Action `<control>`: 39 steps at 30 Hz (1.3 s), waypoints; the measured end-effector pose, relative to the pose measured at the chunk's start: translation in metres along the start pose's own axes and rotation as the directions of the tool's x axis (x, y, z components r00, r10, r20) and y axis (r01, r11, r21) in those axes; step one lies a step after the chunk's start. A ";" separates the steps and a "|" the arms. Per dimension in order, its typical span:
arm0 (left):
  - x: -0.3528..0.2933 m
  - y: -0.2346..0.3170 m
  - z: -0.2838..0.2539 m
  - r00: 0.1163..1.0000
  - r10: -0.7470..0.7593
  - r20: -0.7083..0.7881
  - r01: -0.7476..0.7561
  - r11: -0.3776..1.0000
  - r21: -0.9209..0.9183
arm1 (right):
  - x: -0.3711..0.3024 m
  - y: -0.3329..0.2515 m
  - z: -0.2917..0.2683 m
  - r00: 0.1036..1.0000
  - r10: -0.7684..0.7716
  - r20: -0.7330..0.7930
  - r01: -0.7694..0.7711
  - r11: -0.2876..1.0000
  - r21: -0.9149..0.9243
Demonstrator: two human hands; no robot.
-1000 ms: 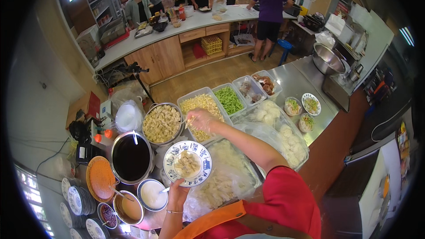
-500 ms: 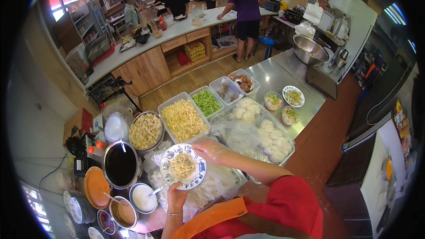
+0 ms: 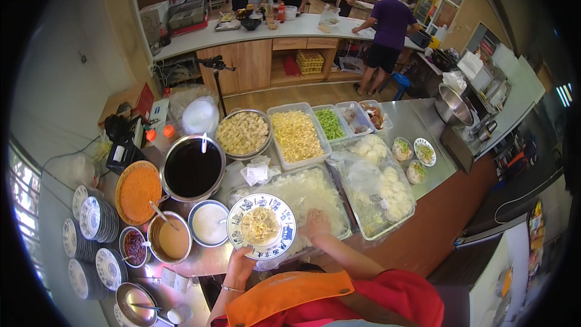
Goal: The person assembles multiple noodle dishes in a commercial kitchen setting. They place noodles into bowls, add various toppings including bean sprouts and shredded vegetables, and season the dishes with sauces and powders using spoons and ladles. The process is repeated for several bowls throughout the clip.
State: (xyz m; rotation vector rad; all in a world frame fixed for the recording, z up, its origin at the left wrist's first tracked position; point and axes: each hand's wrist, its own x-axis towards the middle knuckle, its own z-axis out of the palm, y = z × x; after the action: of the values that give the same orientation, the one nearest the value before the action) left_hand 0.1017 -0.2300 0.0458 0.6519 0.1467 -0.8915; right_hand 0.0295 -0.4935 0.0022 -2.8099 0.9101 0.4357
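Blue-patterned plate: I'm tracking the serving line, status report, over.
Left hand holds the blue-patterned plate from below, pale food on it. Right hand rests on the plastic-covered tray beside it. Nothing between them.

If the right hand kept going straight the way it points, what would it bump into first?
Probably the white shredded food in the plastic-covered tray; the right hand already reaches over its near edge, though depth is unclear.

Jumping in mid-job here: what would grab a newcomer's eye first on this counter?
The blue-and-white plate of pale noodles, held up by the left hand at the near edge. Beside it the right hand rests on the plastic-covered tray of white noodles. To the left stand a big pot of dark liquid and an orange-filled dish.
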 end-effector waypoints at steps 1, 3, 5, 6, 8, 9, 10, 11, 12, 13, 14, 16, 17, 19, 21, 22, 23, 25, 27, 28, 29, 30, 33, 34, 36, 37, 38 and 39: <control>-0.007 0.003 -0.006 1.000 0.004 -0.014 -0.004 1.000 -0.021 | 0.006 -0.007 0.005 0.999 -0.034 0.010 0.035 0.997 -0.065; -0.019 0.008 -0.018 0.999 0.007 -0.035 -0.008 1.000 -0.025 | 0.020 -0.015 0.019 0.996 -0.087 0.035 0.092 0.978 -0.188; -0.028 0.014 -0.025 0.998 0.028 -0.059 -0.031 0.998 -0.047 | 0.016 -0.033 0.029 0.992 -0.114 -0.053 0.107 0.986 -0.129; -0.031 0.016 -0.032 0.998 0.030 -0.063 -0.033 0.998 -0.048 | 0.014 -0.039 0.032 0.988 -0.124 -0.097 0.114 0.989 -0.099; -0.034 0.019 -0.047 0.997 0.034 -0.071 -0.037 0.998 -0.047 | 0.015 -0.042 0.030 0.983 -0.156 -0.096 0.141 0.979 -0.145; -0.037 0.022 -0.052 0.995 0.055 -0.089 -0.059 0.998 -0.035 | 0.019 -0.045 0.022 0.979 -0.177 -0.100 0.160 0.974 -0.160; -0.040 0.025 -0.055 0.993 0.070 -0.095 -0.073 0.997 -0.034 | 0.021 -0.045 0.012 0.994 -0.079 -0.075 0.073 0.994 -0.087; -0.044 0.028 -0.058 0.991 0.083 -0.105 -0.087 0.996 -0.032 | 0.015 -0.044 -0.005 0.999 0.017 -0.040 -0.018 1.000 -0.015; -0.048 0.030 -0.060 0.990 0.088 -0.110 -0.092 0.995 -0.028 | 0.011 -0.036 -0.018 0.993 0.121 0.003 -0.121 0.991 0.055; -0.050 0.033 -0.059 0.989 0.097 -0.113 -0.101 0.994 -0.032 | 0.014 -0.017 -0.018 0.992 0.114 -0.053 -0.104 0.980 0.170; -0.053 0.037 -0.059 0.987 0.104 -0.123 -0.108 0.994 -0.031 | 0.018 0.005 -0.014 0.988 0.113 -0.102 -0.080 0.955 0.287; -0.061 0.042 -0.063 0.982 0.126 -0.142 -0.130 0.991 -0.026 | 0.020 0.041 -0.013 0.956 0.126 -0.266 -0.013 0.921 0.388; -0.057 0.041 -0.064 0.982 0.124 -0.144 -0.127 0.992 -0.013 | 0.030 0.086 0.005 0.893 0.076 -0.444 0.126 0.905 0.407; -0.063 0.042 -0.073 0.969 0.138 -0.205 -0.138 0.990 0.013 | 0.025 0.108 -0.009 0.862 0.242 -0.446 0.011 0.870 0.494; -0.058 0.042 -0.075 0.971 0.123 -0.205 -0.124 0.992 0.009 | 0.022 0.154 -0.010 0.804 0.323 -0.499 -0.036 0.865 0.501; -0.058 0.042 -0.079 0.970 0.135 -0.203 -0.137 0.991 0.000 | 0.005 0.129 -0.033 0.797 0.314 -0.517 -0.156 0.933 0.326; -0.058 0.042 -0.079 0.970 0.138 -0.200 -0.137 0.990 0.020 | -0.018 0.092 -0.077 0.787 0.289 -0.545 -0.264 0.956 0.126; -0.056 0.044 -0.058 0.973 0.140 -0.185 -0.129 0.989 0.069 | -0.050 0.055 -0.110 0.669 -0.027 -0.743 -0.145 0.975 -0.167; -0.050 0.040 -0.056 0.977 0.116 -0.180 -0.105 0.992 0.070 | -0.073 0.014 -0.124 0.715 -0.163 -0.680 0.102 0.986 -0.129; -0.050 0.038 -0.056 0.977 0.112 -0.180 -0.101 0.992 0.071 | -0.075 0.003 -0.111 0.627 -0.306 -0.716 0.314 0.941 -0.127; -0.052 0.037 -0.051 0.973 0.120 -0.196 -0.106 0.991 0.078 | -0.081 -0.013 -0.106 0.618 -0.394 -0.680 0.484 0.873 -0.067; -0.049 0.033 -0.047 0.974 0.104 -0.202 -0.091 0.993 0.072 | -0.075 -0.023 -0.087 0.802 -0.350 -0.484 0.413 0.910 0.026; -0.050 0.019 -0.040 0.973 0.100 -0.206 -0.091 0.995 0.050 | -0.045 0.000 -0.011 0.989 -0.140 -0.057 0.147 0.976 0.162; -0.055 0.018 -0.033 0.969 0.104 -0.224 -0.094 0.994 0.054 | -0.024 0.001 -0.008 0.996 -0.091 0.017 0.086 0.981 0.173; -0.066 0.008 -0.042 0.966 0.097 -0.239 -0.109 0.993 -0.038 | -0.019 -0.027 -0.043 0.981 0.077 0.179 -0.132 0.939 0.317; -0.067 0.006 -0.035 0.966 0.102 -0.237 -0.114 0.993 -0.034 | -0.011 -0.024 -0.015 0.995 0.079 0.062 -0.092 0.966 0.241; -0.060 0.006 -0.026 0.976 0.059 -0.211 -0.064 0.998 -0.015 | 0.001 -0.012 0.022 0.992 0.113 -0.055 -0.102 0.979 0.177; -0.058 0.003 -0.027 0.983 0.037 -0.181 -0.043 0.999 -0.027 | 0.010 -0.009 0.046 0.990 0.108 -0.094 -0.095 0.987 0.131</control>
State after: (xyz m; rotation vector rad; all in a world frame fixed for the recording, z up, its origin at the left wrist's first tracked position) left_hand 0.0710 -0.1743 0.0474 0.7042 0.3082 -0.7894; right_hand 0.0320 -0.4811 -0.0435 -2.7003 1.0657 0.2407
